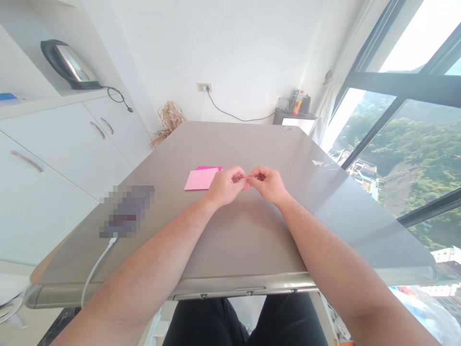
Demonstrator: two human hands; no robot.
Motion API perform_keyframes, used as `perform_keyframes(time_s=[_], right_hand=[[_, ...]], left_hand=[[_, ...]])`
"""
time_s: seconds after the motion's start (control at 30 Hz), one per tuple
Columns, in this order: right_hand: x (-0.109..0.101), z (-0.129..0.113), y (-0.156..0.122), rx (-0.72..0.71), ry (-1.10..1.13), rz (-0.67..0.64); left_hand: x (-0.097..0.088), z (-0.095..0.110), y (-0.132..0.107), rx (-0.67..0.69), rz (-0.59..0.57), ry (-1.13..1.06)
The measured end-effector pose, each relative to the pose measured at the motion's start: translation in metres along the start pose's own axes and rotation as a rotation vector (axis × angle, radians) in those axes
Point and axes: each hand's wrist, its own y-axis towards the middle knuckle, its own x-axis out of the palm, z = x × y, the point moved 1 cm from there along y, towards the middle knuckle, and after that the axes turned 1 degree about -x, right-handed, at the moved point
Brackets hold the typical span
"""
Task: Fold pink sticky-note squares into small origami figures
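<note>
Both hands meet above the middle of the table (pixel 252 240). A small piece of pink paper (pixel 247 185) is pinched between them, mostly covered by the fingers. My left hand (pixel 226 185) is closed with thumb and forefinger together on the paper's left side. From the right, my right hand (pixel 267 182) pinches the same paper, its fingertips nearly touching the left ones. Just left of my left hand lies a light pink sheet (pixel 201 179), partly over a darker magenta sheet (pixel 209 167). The left hand hides the right end of these sheets.
A blurred-out device (pixel 126 211) with a white cable (pixel 97 269) lies on the table's left side. Small scraps (pixel 319 164) lie near the right edge. A kettle (pixel 72 65) stands on the left shelf, bottles (pixel 298 103) on a far cabinet. Windows (pixel 406 144) line the right.
</note>
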Motion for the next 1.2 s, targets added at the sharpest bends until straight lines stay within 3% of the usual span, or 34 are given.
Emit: perform_keyframes(time_s=[0.23,0.43,0.77,1.2], right_hand=[[0.0013,-0.0009,-0.0017,-0.048,-0.019,0.016],[-0.0004,0.0022,-0.0005,-0.081,0.025,0.036],[0.0024,0.0008,-0.0006,-0.181,0.241,0.101],[0.0023,-0.0027,-0.0014,-0.2,0.297,0.117]], left_hand=[[-0.0011,0.0024,0.0001,-0.017,0.041,0.004],[-0.0039,0.0001,0.0041,-0.07,0.099,-0.179],[-0.0043,-0.0037,0.0071,0.054,0.159,-0.402],[-0.008,0.0011,0.0066,0.069,0.158,-0.53]])
